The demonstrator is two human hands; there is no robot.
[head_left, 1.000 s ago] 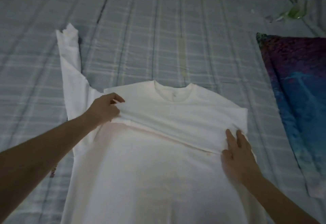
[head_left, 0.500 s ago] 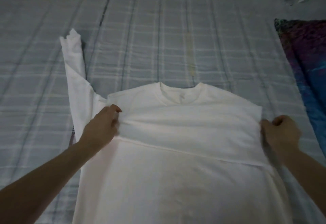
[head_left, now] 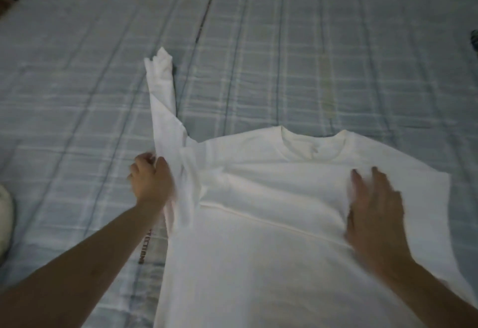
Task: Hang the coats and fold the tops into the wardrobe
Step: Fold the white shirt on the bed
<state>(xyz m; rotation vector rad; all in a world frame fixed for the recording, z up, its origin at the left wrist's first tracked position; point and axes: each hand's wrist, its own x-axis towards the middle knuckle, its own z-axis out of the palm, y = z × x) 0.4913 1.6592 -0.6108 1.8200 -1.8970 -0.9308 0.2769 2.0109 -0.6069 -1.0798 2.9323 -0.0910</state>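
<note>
Right hand [head_left: 375, 214] now lies flat on the top [head_left: 258, 250]; left hand [head_left: 152, 180] grips its sleeve [head_left: 165, 110].

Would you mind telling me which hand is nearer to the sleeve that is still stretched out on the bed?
Left. The left hand grips the fabric at the base of the outstretched sleeve. The right hand lies flat on the white top's chest, across the garment from that sleeve.

Dim, soft, low-contrast frame.
Flat bluish light, source not visible; white top [head_left: 258, 237] is the brightest area. Right hand [head_left: 372, 214] is motion-blurred, left hand [head_left: 151, 183] sharper. Faint shadows beside the sleeve [head_left: 163, 100]. Wide-angle bending at edges; overall grainy.
</note>
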